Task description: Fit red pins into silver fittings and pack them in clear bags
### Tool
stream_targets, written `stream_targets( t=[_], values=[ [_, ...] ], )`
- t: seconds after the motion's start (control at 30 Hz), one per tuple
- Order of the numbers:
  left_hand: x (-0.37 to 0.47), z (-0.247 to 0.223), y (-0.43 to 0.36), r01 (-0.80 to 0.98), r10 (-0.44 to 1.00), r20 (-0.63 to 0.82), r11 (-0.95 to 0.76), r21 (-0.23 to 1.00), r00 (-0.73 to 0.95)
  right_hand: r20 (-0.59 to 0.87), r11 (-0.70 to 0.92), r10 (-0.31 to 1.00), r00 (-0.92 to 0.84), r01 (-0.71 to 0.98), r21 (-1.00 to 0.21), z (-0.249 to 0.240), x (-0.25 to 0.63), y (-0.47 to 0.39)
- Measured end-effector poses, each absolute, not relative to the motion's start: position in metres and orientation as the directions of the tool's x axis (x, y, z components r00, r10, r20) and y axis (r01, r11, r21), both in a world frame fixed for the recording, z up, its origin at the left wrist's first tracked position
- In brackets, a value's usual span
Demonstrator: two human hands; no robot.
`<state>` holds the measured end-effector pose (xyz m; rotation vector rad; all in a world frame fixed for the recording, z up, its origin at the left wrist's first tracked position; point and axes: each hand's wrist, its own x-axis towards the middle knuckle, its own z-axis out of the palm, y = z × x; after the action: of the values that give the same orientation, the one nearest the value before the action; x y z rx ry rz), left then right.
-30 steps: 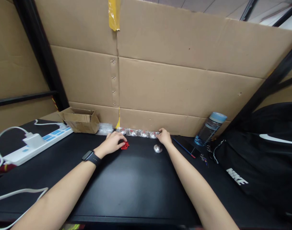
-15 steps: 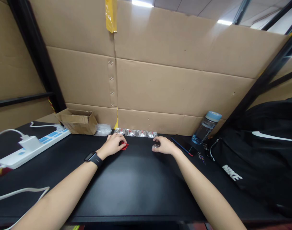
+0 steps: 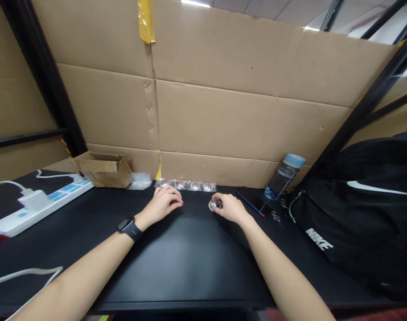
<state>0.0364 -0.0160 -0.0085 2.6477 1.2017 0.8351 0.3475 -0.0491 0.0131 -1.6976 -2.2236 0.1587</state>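
Four clear packets point(image 3: 194, 186) show red; right hand point(image 3: 230, 207) grips silvery disc point(image 3: 214, 204)

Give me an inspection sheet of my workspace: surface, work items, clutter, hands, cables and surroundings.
Surface: black desk, light glare; spills, nothing seen.
Work items: clear disc; red pieces, mostly hidden; four packets in a row at the back.
Clutter: open box, plastic wrap, bottle, blue-and-red stick, black bag.
Hands: left over the red pieces, grip unclear; right holds the disc.
Cables: white cable at left; plug in power strip.
Surroundings: cardboard wall, black frame.
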Motion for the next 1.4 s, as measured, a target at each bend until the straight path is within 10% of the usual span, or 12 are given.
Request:
stream_targets(
  t=[0.37,1.03,1.4],
  values=[
    [0.069,0.005,-0.051,0.647,0.745,0.535,-0.642,0.411,0.4,0.438,0.534,0.84,-0.32,0.343,-0.773,0.018,0.301,-0.072],
    [0.076,0.01,-0.066,0.684,0.659,0.664,-0.666,0.299,0.352,0.384,0.425,0.871,-0.306,0.079,-0.902,-0.001,0.275,-0.08],
    [0.081,0.009,-0.071,0.674,0.646,0.685,-0.674,0.303,0.338,0.453,0.553,0.831,-0.322,0.393,-0.735,0.005,0.283,-0.078]
  ],
)
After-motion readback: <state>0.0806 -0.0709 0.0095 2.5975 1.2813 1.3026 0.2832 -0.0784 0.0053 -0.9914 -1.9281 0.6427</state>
